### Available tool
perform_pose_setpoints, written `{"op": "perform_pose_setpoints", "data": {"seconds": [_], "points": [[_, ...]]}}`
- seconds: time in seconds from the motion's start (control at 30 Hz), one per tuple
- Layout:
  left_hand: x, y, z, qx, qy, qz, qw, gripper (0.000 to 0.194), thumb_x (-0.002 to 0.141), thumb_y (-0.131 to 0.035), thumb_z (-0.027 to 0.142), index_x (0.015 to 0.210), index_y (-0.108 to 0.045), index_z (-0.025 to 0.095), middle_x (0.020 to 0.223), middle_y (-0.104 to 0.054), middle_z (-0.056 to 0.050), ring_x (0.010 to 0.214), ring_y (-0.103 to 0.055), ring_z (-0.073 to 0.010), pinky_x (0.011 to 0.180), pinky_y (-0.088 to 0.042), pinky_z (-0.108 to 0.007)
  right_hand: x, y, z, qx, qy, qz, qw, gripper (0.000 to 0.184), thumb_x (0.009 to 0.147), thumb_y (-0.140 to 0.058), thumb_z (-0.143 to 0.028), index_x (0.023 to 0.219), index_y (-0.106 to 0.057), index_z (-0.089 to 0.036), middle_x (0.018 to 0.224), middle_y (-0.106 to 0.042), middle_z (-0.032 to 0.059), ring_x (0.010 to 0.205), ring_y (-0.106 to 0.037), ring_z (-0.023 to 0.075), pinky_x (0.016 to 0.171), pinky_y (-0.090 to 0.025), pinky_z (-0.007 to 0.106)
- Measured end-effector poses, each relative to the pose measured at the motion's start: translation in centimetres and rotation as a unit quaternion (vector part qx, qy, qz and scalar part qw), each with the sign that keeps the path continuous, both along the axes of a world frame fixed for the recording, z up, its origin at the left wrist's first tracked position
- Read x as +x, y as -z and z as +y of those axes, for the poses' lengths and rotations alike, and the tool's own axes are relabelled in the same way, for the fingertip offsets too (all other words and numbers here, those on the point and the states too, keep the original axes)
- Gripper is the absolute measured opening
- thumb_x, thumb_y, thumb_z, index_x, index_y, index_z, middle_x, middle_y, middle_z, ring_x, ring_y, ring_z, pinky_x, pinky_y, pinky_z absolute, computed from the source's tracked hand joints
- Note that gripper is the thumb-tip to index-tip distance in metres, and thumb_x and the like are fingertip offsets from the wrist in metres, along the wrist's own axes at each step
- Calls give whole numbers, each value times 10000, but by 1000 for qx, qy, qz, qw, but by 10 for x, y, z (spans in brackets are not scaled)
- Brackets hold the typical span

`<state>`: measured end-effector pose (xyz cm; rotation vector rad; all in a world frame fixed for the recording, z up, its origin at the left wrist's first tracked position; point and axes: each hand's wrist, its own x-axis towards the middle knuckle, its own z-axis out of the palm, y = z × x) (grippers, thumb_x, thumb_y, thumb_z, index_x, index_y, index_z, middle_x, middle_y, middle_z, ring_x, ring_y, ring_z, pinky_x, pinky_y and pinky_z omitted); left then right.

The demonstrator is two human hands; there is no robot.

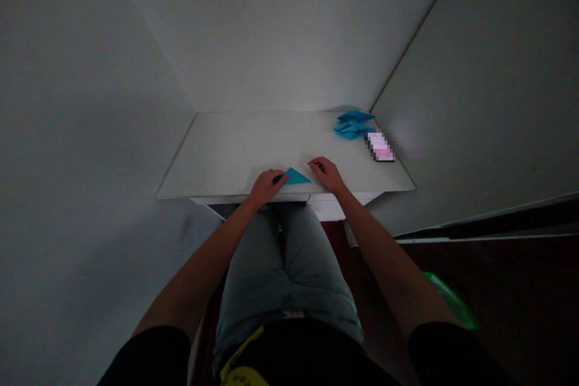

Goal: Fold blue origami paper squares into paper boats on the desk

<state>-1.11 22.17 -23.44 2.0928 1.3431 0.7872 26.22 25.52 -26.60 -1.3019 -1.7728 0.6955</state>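
Note:
A small piece of folded blue paper [297, 177], shaped like a triangle, lies close to the front edge of the white desk [235, 145]. My left hand [268, 185] grips its left corner between thumb and fingers, which cover that end. Just right of the paper, my right hand [328, 175] rests over the desk with loosely curled fingers and a gap between them. It is apart from the paper, and nothing shows in it. Two folded blue paper shapes with pointed ends, a front one [351, 129] and a back one [355, 116], sit at the desk's back right corner.
A phone [380, 146] with a lit, blurred screen lies near the desk's right edge. Walls stand close at the left, back and right. Beneath the desktop is a white drawer [328, 211]. A green object [450, 300] is on the dark floor at the lower right.

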Motion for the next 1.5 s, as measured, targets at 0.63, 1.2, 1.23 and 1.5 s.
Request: {"op": "perform_pose_setpoints", "data": {"seconds": [0.63,1.2,1.23,1.5], "points": [[21,10,28,-81,-98,-186,974,553,985,-670,408,1497,-546,240,901,-748,-11,715,-692,-149,699,-533,-271,-18,-1,3,-64,-47,6,997,356,953,-662,-530,1163,-786,-270,916,-772,27,738,-647,189,720,-508,322],[22,15,31,-76,-103,-170,977,401,1015,-648,369,1393,-632,236,1027,-765,-48,802,-728,-171,781,-570,-305,-40,-8,1,-88,-99,84,988,389,891,-667,-591,997,-730,-221,871,-729,30,759,-630,192,732,-518,328],[22,16,31,-76,-106,-176,976,398,1020,-638,365,1394,-630,230,1032,-764,-51,806,-726,-171,774,-569,-302,-40,-8,1,-90,-105,96,986,391,898,-646,-578,1032,-738,-222,902,-742,35,789,-645,199,751,-527,333],[23,14,31,-77,-113,-150,979,395,1032,-621,379,1397,-645,231,1106,-768,-63,864,-727,-179,833,-567,-317,-39,-7,3,-89,-93,83,988,370,885,-648,-540,1023,-764,-217,865,-742,33,769,-642,202,746,-533,337]]}}
